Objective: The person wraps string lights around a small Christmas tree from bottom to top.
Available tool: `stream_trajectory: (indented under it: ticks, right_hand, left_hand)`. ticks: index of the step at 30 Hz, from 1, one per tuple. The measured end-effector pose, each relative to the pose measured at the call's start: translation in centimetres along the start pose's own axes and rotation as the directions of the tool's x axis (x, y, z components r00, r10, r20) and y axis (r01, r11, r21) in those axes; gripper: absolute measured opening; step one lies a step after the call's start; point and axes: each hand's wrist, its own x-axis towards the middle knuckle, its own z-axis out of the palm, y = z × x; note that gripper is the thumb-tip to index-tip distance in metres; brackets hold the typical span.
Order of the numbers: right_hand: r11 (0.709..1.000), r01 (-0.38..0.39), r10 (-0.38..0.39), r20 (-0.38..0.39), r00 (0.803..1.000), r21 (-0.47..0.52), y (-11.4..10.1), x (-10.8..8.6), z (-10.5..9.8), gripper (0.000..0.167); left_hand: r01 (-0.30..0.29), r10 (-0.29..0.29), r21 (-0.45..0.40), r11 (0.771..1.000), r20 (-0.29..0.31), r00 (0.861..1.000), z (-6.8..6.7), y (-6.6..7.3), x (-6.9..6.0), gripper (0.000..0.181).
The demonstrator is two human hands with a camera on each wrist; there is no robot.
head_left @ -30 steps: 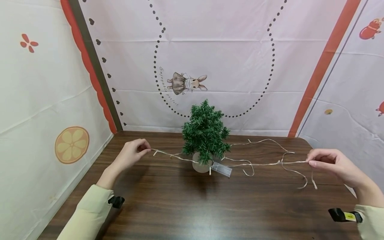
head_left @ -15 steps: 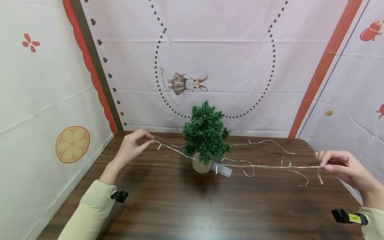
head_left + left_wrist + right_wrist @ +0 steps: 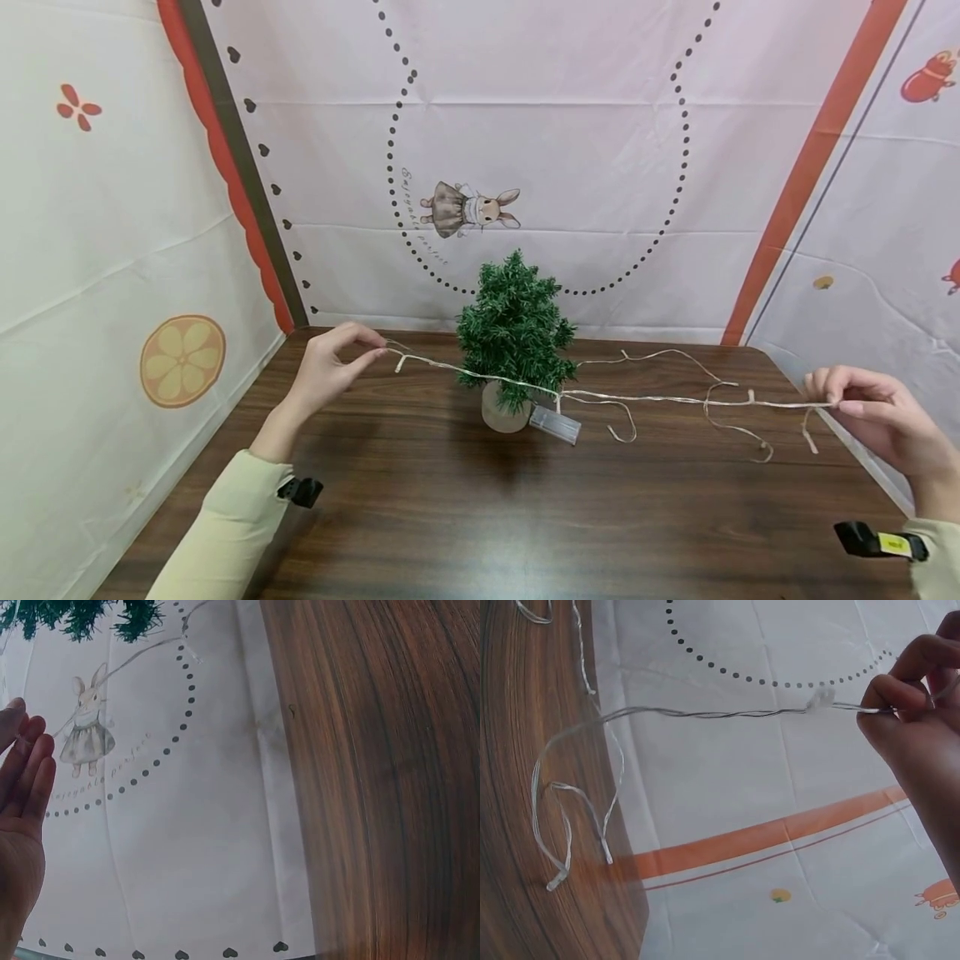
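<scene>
A clear string of lights runs nearly straight between my two hands, crossing in front of the lower branches of a small green artificial tree. At the left end my left hand pinches the string between thumb and fingertips. My right hand pinches the other end, and a short piece with a bulb dangles below it. In the right wrist view the fingers curl on the wire. The tree stands upright on a pale round base. Beside that base lies a clear battery box.
Loose loops of the light string lie on the brown wooden table right of the tree. A printed cloth hangs behind the table, with more cloth at both sides.
My right hand has moved right, drawing the string straighter. My left hand has risen slightly and shifted right. The stretched string now passes higher, across the tree's lower branches instead of its base.
</scene>
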Motion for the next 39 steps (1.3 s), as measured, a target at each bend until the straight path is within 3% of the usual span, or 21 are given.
stream_trajectory:
  ticks: [6,10,13,18,21,25,31,39]
  right_hand:
    - [0.998,-0.027,0.038,-0.176,0.984,0.061,-0.2,-0.6,-0.8,0.053]
    - [0.974,0.06,-0.001,-0.258,0.966,0.22,-0.1,-0.4,-1.2,0.05]
    - [0.958,0.11,-0.016,-0.333,0.943,0.265,-0.1,-0.3,-1.4,0.05]
    - [0.979,0.121,-0.034,-0.452,0.892,0.164,-0.1,0.2,-1.2,0.045]
    - [0.997,0.075,-0.047,-0.529,0.847,0.031,-0.1,0.6,-1.0,0.042]
    - [0.997,0.063,-0.071,-0.575,0.815,-0.034,-0.2,0.9,-1.0,0.038]
    - [0.996,0.072,-0.094,-0.591,0.801,-0.062,-0.3,0.9,-1.1,0.035]
    - [0.994,0.109,-0.089,-0.59,0.802,-0.002,0.2,0.6,-1.4,0.036]
  left_hand:
    - [-0.007,0.007,0.001,1.0,-0.03,1.0,0.8,0.7,1.1,0.019]
    - [-0.034,0.034,-0.01,0.999,-0.054,0.998,1.4,1.4,2.2,0.019]
    - [-0.051,0.051,-0.011,0.999,-0.053,0.997,2.0,1.8,2.8,0.017]
    - [-0.08,0.079,-0.019,0.997,-0.044,0.996,3.0,2.0,3.2,0.016]
    - [-0.098,0.097,-0.035,0.995,-0.05,0.994,3.5,2.2,3.3,0.017]
    - [-0.106,0.1,-0.085,0.991,-0.063,0.993,4.1,2.6,3.6,0.015]
    - [-0.103,0.092,-0.127,0.987,-0.094,0.991,5.2,3.8,4.5,0.011]
    - [-0.14,0.129,-0.14,0.98,-0.085,0.988,7.3,4.5,4.8,0.011]
